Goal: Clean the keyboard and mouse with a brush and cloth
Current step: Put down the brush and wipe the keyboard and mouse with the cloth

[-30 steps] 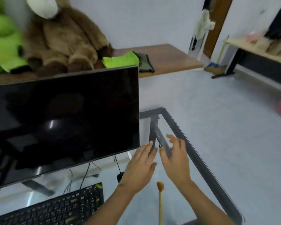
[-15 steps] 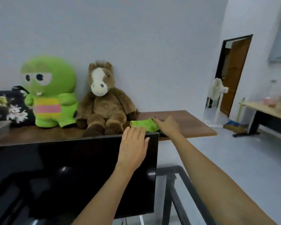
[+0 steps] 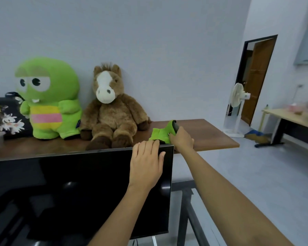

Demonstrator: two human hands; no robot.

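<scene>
A bright green cloth (image 3: 160, 134) with a dark cloth under it lies on the brown wooden shelf (image 3: 206, 135) behind the black monitor (image 3: 78, 189). My right hand (image 3: 181, 139) reaches over the monitor's right end and grips the cloth, with one corner lifted off the shelf. My left hand (image 3: 146, 164) rests flat on the monitor's top right corner, fingers spread, holding nothing. The keyboard, mouse and brush are out of view.
A green plush (image 3: 48, 98) and a brown horse plush (image 3: 110, 107) sit on the shelf left of the cloth. A dark desk frame (image 3: 187, 210) shows below the monitor. A standing fan (image 3: 236, 107), an open door and a second desk (image 3: 292, 119) are at right.
The view has risen from the glass desk to the shelf. My right hand reached the green cloth, closed on it and raised its corner. My left hand settled on the monitor's top edge.
</scene>
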